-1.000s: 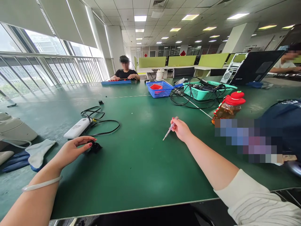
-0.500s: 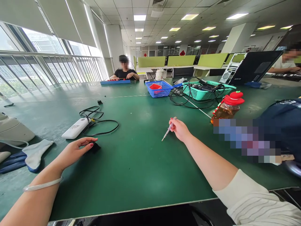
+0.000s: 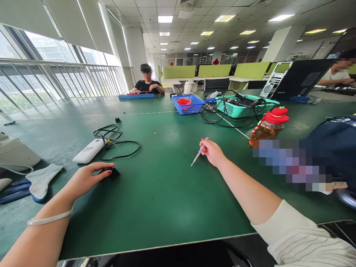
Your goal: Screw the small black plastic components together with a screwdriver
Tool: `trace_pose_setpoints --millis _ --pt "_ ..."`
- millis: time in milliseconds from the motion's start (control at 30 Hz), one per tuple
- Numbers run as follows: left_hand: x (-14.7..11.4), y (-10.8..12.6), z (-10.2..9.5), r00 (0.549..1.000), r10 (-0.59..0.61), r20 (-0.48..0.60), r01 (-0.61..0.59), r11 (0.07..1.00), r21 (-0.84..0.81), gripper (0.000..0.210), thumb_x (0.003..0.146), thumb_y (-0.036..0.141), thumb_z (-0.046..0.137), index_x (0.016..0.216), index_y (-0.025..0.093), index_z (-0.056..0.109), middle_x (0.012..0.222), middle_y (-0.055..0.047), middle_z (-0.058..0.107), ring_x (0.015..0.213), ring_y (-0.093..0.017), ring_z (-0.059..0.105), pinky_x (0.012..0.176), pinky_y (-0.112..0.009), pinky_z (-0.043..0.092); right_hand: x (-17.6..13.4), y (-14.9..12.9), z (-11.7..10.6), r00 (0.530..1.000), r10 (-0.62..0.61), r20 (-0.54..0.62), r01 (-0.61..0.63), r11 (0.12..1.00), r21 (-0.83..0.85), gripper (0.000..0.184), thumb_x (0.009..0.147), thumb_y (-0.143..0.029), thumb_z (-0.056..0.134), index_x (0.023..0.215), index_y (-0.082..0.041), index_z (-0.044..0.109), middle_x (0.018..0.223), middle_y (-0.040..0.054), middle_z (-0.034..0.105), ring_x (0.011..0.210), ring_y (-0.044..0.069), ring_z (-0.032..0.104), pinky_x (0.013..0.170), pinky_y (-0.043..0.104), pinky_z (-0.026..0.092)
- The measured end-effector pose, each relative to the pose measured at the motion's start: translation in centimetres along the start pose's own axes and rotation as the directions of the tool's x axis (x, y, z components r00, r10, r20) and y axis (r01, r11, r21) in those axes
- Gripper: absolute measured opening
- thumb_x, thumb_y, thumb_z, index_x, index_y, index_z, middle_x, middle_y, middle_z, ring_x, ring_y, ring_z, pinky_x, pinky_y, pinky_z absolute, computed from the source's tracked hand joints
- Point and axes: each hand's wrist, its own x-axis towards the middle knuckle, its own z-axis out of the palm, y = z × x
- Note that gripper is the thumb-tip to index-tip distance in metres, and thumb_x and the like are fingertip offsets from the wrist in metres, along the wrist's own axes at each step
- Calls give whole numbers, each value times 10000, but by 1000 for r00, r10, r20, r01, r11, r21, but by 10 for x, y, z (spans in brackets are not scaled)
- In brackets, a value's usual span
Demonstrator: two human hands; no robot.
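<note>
My right hand (image 3: 213, 152) grips a small screwdriver (image 3: 197, 157) by its clear handle, the thin metal tip slanting down to the left above the green table (image 3: 167, 193). On the left, the fingers of my left hand (image 3: 93, 176) are closed on a small black block-like object (image 3: 113, 172). Most of that object is hidden under the fingers, so its kind cannot be made out. It is at or just above the table top. Beyond this hand lies a white power bank (image 3: 89, 151) with a black cable (image 3: 125, 144) looped beside it.
Gloves (image 3: 44, 181) and a pale device (image 3: 16, 152) lie far left. A blue basket (image 3: 187, 108), a green basket (image 3: 232, 110) with cables, and a red-capped bottle (image 3: 268, 129) stand back right. A dark bag (image 3: 330, 148) is at right. A person (image 3: 147, 85) sits opposite.
The black object in my left hand has turned or shifted slightly to the right, and shows a little more. My right hand and the screwdriver hold nearly the same position.
</note>
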Motion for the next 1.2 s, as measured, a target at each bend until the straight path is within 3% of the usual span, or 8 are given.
trace_pose_setpoints --millis 433,967,1200 --pt "-1 -2 3 983 170 -70 -152 967 206 695 759 789 451 1100 259 743 1116 -61 730 1017 -272 665 913 -350 515 0 0 1 1000 4 20 -4 1000 1 500 588 -629 833 627 -188 602 504 -43 452 470 86 420 464 253 370" --pt "0 1 8 976 212 -43 -194 946 259 624 823 698 430 1141 251 727 1164 -83 709 1059 -279 650 934 -371 507 1 2 1 1000 3 17 -2 1000 -10 482 609 -616 823 635 -187 605 501 -43 451 465 89 417 472 257 368" --pt "1 5 11 986 162 -33 -147 950 276 636 814 704 408 1145 268 730 1118 -79 720 984 -278 674 867 -350 535 1 2 0 1000 0 25 0 1000 -12 483 615 -621 816 637 -188 601 497 -46 450 461 90 419 475 262 363"
